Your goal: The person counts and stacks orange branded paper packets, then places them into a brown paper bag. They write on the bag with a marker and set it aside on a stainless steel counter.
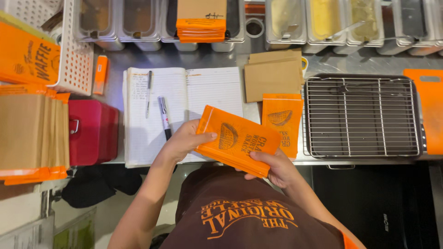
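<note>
Both hands pinch one stack of orange bags [236,139], held just above the surface's [203,57] near edge, in front of the torso. Left hand [184,140] grips the stack's left end, thumb pressed on top w/ fingers under; right hand [276,169] clamps the lower right corner, fingers curled around the edge from below. Stack is tilted, left end higher, printed side up. Under and left of the stack: an open notebook [184,110] lying flat, w/ a marker [164,117] and a thin pen [148,92] on its left page; the left hand overlaps its lower right part. Just right of the stack, another orange bag [282,117] lies flat on the surface, touching a pile of brown bags [273,76] behind it. Further right, a wire rack [362,117] sits in a tray, w/ an orange board [431,110] at the far right edge. Left of the notebook: a red box [92,131], then a row of brown bags w/ orange edges [32,133] standing on end. Behind those, a white perforated basket [74,50] w/ more orange bags, and a small orange cutter [100,74] beside it. Along the back, steel pans [138,23]; one holds a folded bag bundle [201,20].
</note>
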